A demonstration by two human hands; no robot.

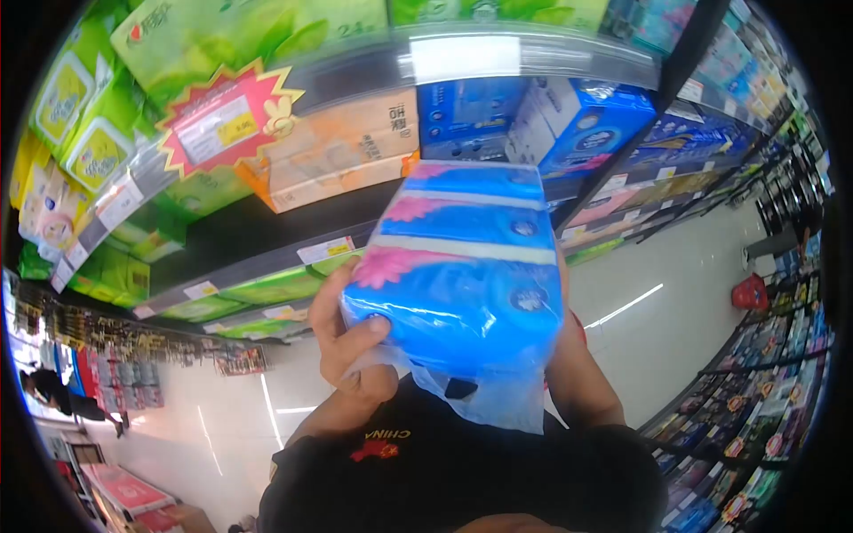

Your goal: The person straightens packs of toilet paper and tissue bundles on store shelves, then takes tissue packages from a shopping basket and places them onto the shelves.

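A plastic-wrapped multipack of blue tissue packs [453, 306], printed with pink flowers, is held up in front of my chest. My left hand [349, 346] grips its left near corner, thumb on the front face and fingers round the side. Along the right side is my right hand [565, 324], mostly hidden behind the pack, its fingers out of sight. The clear wrap hangs loose below the pack with a dark opening in it. Just beyond the pack, similar blue tissue packs [582, 124] stand on a shelf.
Shelving [524, 58] with green packs [258, 31] and an orange-beige pack [342, 147] rises ahead. A red starburst price sign [227, 120] juts from the shelf edge. Stocked shelves [755, 400] line the right aisle, near a red basket [749, 291]. A person [67, 395] is far left.
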